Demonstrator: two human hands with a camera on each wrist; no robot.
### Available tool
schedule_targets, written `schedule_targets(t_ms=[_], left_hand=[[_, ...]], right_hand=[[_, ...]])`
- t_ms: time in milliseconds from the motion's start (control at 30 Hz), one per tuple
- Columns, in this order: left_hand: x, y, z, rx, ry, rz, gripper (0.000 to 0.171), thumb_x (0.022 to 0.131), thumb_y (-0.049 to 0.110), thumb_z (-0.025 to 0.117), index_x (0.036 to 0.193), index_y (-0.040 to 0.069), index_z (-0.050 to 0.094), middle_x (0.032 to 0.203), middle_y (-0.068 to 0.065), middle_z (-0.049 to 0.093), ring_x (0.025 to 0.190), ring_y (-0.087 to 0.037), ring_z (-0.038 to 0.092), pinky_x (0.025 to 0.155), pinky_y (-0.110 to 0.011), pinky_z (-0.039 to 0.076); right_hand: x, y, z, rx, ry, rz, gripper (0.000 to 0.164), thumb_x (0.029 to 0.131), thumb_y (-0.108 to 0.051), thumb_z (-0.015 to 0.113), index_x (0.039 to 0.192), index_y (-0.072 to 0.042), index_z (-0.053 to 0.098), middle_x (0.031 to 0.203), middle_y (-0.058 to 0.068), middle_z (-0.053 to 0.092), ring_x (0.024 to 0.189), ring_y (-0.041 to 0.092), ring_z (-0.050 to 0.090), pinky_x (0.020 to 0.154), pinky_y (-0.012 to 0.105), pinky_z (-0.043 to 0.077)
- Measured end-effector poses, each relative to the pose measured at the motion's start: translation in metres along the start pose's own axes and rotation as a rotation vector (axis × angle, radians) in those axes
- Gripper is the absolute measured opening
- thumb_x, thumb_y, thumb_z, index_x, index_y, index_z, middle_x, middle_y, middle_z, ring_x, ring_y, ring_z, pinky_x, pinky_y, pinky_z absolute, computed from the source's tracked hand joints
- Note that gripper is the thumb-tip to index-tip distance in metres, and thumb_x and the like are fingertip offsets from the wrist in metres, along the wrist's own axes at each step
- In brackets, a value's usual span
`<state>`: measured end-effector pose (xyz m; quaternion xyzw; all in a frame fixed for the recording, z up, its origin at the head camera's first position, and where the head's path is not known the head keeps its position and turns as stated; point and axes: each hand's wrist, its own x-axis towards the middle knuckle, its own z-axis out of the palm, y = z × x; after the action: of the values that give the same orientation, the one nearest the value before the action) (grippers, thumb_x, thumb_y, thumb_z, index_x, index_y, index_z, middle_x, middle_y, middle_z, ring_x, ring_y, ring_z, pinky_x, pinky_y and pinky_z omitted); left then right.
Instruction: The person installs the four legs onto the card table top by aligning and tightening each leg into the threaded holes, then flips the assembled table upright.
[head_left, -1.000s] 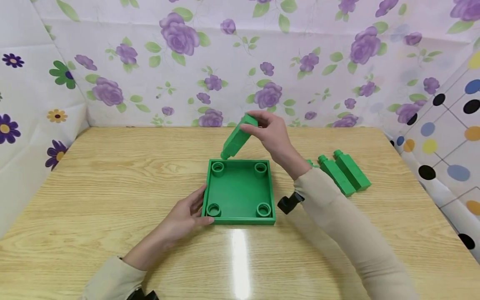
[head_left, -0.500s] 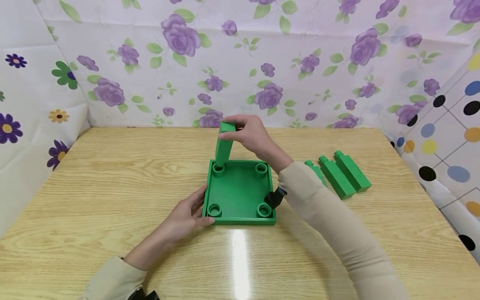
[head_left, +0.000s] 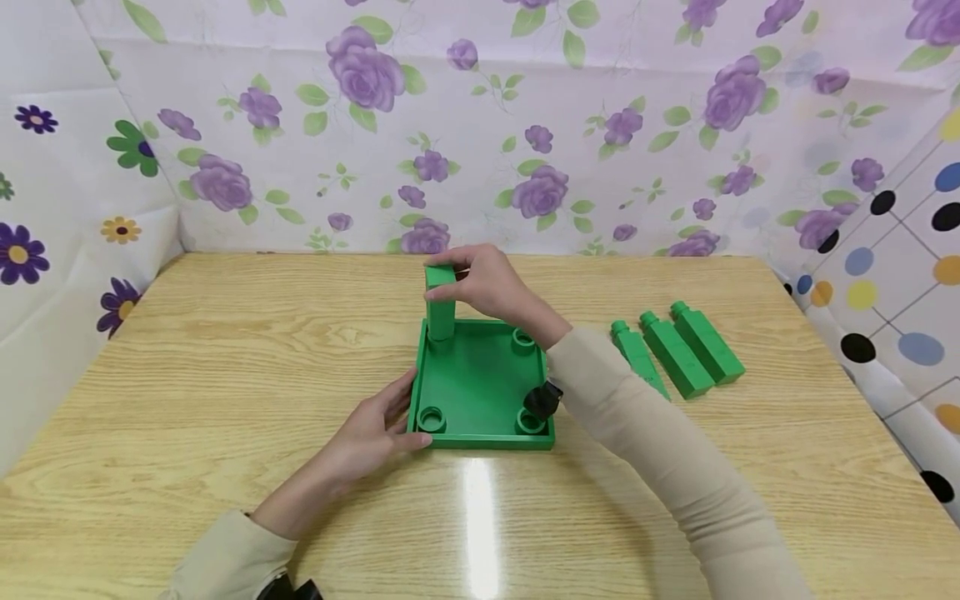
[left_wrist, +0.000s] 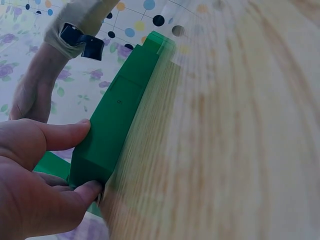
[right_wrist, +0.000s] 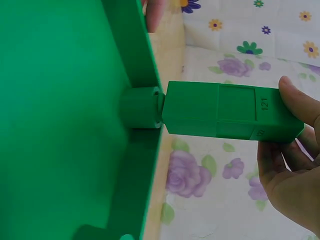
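A green square tabletop piece (head_left: 480, 379) lies with its raised rim and round corner sockets facing up. My left hand (head_left: 367, 433) grips its near left corner, thumb on the front rim and fingers along the left side. My right hand (head_left: 487, 283) holds a green table leg (head_left: 441, 312) nearly upright over the far left socket, gripping it by its upper end. In the right wrist view, the narrow lower end of the leg (right_wrist: 215, 110) meets the mouth of the socket (right_wrist: 142, 107); how deep it sits is hidden.
Three more green legs (head_left: 678, 358) lie side by side on the wooden table (head_left: 225, 375), right of the tabletop piece; the right sleeve (head_left: 637, 425) passes close to them. A flowered sheet (head_left: 540, 125) hangs behind the table's far edge.
My right hand has brought the leg left and down, turning it from a slant to nearly upright at the far left socket. My left hand stays on the tabletop piece.
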<state>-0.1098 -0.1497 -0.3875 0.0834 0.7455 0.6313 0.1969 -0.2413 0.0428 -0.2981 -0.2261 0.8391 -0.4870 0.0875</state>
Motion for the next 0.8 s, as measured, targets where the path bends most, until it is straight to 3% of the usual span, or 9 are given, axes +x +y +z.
schedule_targets(t_ms=[300,600,800], left_hand=[[-0.001,0.002,0.001,-0.004,0.006,0.003,0.089,0.085,-0.007,0.069,0.154,0.003,0.015,0.155,-0.018,0.024,0.143,-0.03,0.021,0.113,-0.039,0.028],[-0.002,0.002,0.001,0.004,0.004,-0.001,0.089,0.085,-0.005,0.069,0.154,0.003,0.014,0.155,-0.017,0.024,0.142,-0.031,0.021,0.114,-0.043,0.025],[-0.001,0.0,0.0,-0.005,-0.003,0.005,0.089,0.086,-0.004,0.069,0.155,0.004,0.014,0.155,-0.017,0.024,0.142,-0.03,0.021,0.114,-0.043,0.025]], right_hand=[[-0.001,0.004,-0.005,-0.028,-0.057,-0.033,0.048,0.087,-0.021,0.074,0.132,-0.011,0.06,0.124,0.004,0.061,0.106,0.017,0.059,0.086,0.028,0.052],[-0.001,0.007,-0.011,0.021,-0.143,-0.025,0.047,0.093,-0.009,0.061,0.14,-0.008,0.052,0.126,0.006,0.06,0.109,0.016,0.059,0.089,0.03,0.051],[-0.001,0.005,-0.013,-0.041,-0.167,-0.035,0.052,0.093,-0.012,0.066,0.142,-0.011,0.05,0.105,0.007,0.063,0.09,0.02,0.057,0.072,0.033,0.047]])
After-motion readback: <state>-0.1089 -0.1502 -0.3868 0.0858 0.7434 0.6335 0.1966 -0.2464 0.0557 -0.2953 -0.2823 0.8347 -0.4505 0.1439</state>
